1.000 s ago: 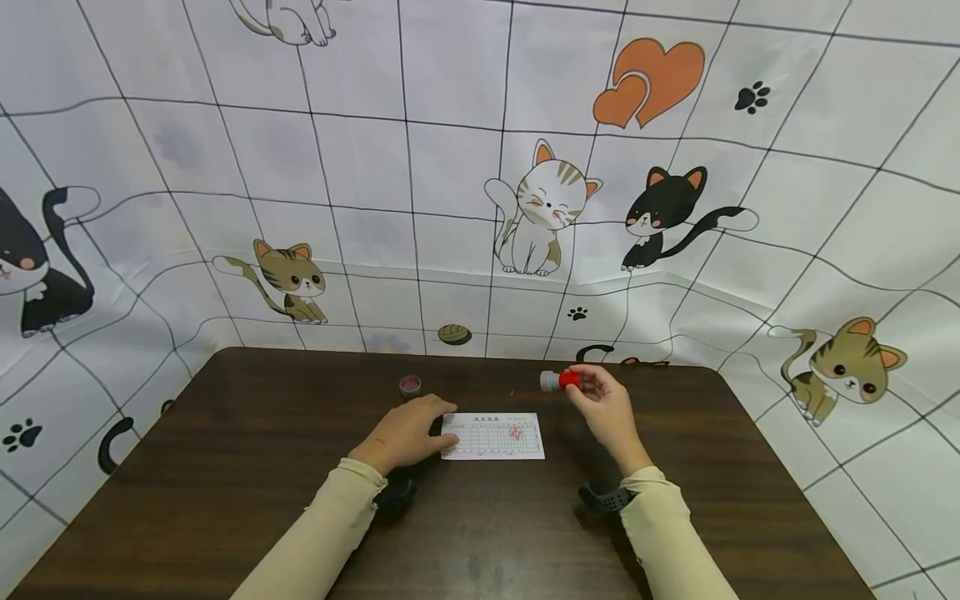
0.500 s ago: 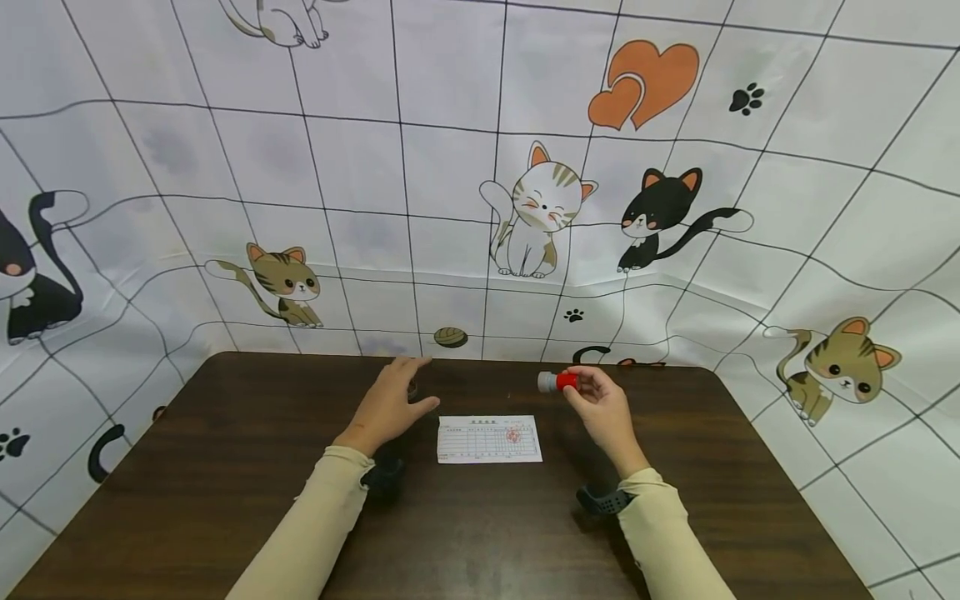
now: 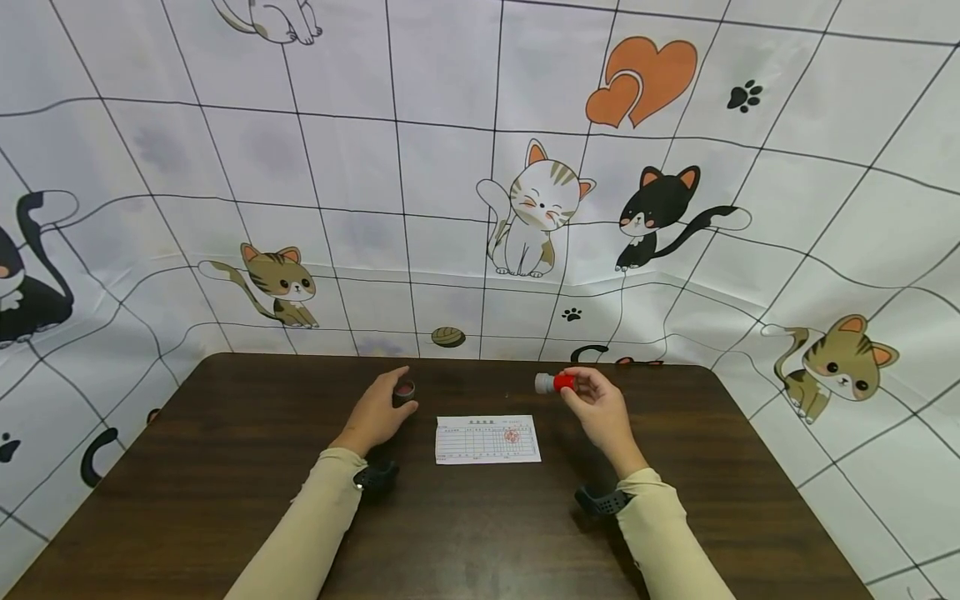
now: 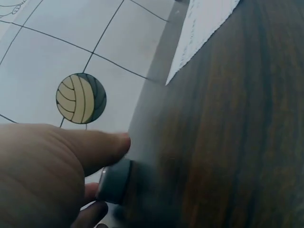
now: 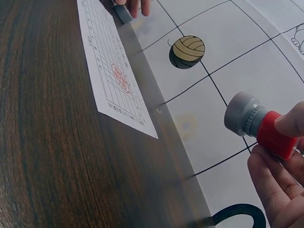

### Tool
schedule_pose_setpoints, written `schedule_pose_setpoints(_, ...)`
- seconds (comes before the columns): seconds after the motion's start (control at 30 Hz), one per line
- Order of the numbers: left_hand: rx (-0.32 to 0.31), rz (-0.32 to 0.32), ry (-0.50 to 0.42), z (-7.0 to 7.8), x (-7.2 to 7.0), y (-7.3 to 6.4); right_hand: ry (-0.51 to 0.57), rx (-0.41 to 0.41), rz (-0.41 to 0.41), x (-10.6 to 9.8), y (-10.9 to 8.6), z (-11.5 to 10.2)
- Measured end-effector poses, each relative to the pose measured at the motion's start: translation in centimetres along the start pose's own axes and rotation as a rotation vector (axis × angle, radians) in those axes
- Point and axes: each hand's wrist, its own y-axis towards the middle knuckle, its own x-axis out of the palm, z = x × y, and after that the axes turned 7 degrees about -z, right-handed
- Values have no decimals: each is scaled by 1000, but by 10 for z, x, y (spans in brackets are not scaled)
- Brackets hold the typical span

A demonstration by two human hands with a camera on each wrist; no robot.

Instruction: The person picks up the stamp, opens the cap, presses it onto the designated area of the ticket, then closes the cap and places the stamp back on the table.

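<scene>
My left hand (image 3: 375, 417) curves loosely about a small round ink pad (image 3: 404, 390) near the table's back edge. In the left wrist view a gap shows between the thumb and the dark side of the ink pad (image 4: 116, 181), with fingertips right at its far side. My right hand (image 3: 600, 412) holds a stamp (image 5: 266, 128) by its red handle, thumb on one side and fingers on the other. The stamp's grey end points left, above the table. Between my hands lies a white printed form (image 3: 486, 447) with a red stamp mark (image 5: 120, 79).
All of this is on a dark wooden table (image 3: 465, 533). Right behind it hangs a white cloth (image 3: 360, 158) with grid lines and cartoon cats. Dark bands (image 3: 602, 502) sit on both wrists.
My left hand has left the form's left side, reached over the ink pad, then drawn back so the pad shows between thumb and fingers. My right hand with the stamp stays put.
</scene>
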Motion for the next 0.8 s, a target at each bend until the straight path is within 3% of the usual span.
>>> schedule_pose_setpoints(0.1, -5, -17, -3, -1, 2, 0, -3, 3, -2, 0, -1, 0)
schedule_pose_setpoints(0.33, 28, 17, 9, -1, 2, 1, -6, 4, -12, 0, 0, -1)
schedule_pose_setpoints(0.8, -33, 20, 49, 0, 2, 0, -15, 2, -16, 2, 1, 1)
